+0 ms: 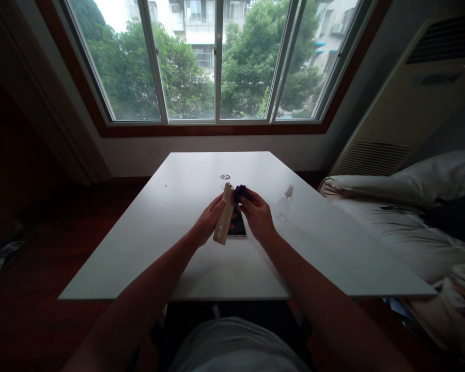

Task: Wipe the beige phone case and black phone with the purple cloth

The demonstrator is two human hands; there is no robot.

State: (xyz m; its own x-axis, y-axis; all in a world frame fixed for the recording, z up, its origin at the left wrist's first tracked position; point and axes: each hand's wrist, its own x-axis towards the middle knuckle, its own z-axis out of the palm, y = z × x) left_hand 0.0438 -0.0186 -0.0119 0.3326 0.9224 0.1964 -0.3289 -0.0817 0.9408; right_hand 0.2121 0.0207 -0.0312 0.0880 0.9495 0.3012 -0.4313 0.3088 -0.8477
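Observation:
My left hand (209,219) is closed around a beige, glossy, slab-like object (223,222) that looks like a phone case, held tilted above the table. Its upper end leans to the right. A bunched dark purple cloth (240,194) is pinched in my right hand (259,214), against or very close to the upper part of the beige case. Beneath both hands a black flat phone (238,227) lies on the white table (139,248), partly hidden by the hands and the case. Right of my right hand stands a clear spray bottle (284,203).
A small round dark-patterned disc (225,177) lies on the table beyond my hands. A tiny dark bit (165,185) is at the left. A sofa (403,217) flanks the table on the right, and a window (217,62) is behind it.

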